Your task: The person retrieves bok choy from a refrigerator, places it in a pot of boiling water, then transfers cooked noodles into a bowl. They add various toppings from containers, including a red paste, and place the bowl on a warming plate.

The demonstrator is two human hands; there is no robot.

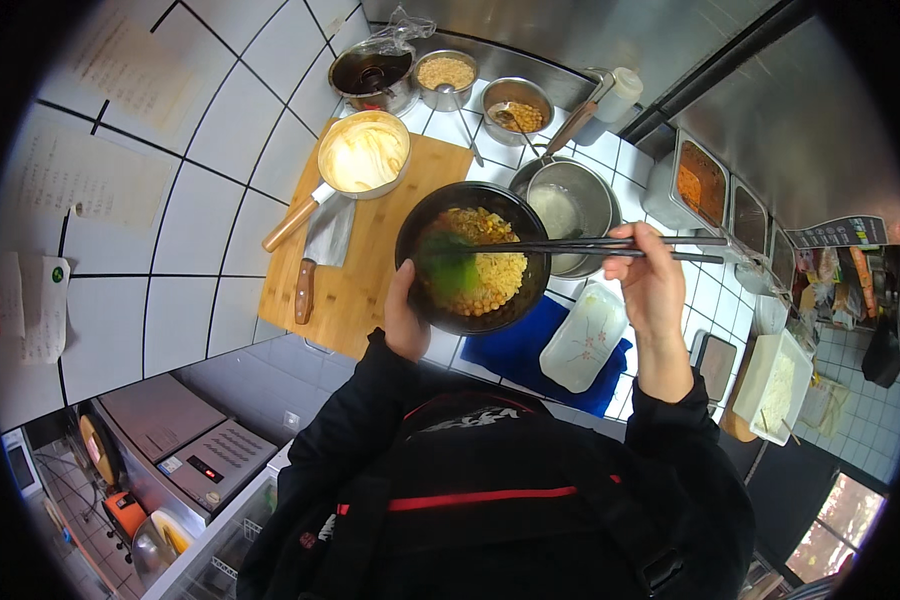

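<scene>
My left hand grips the lower left rim of a black bowl, thumb over the edge. Inside the bowl lie yellow crumbly food, chickpeas and chopped brownish food; a blurred bunch of leafy greens covers the left part. My right hand holds a pair of long black chopsticks, whose tips reach over the bowl to the greens. Whether the tips pinch the greens is too blurred to tell. Behind the bowl's right side stands a metal pot with a strainer set in it.
Left is a wooden cutting board with a cleaver and a wooden-handled saucepan. Steel bowls of crumbs and chickpeas stand behind. A white flowered dish rests on a blue cloth. Metal food containers line the right.
</scene>
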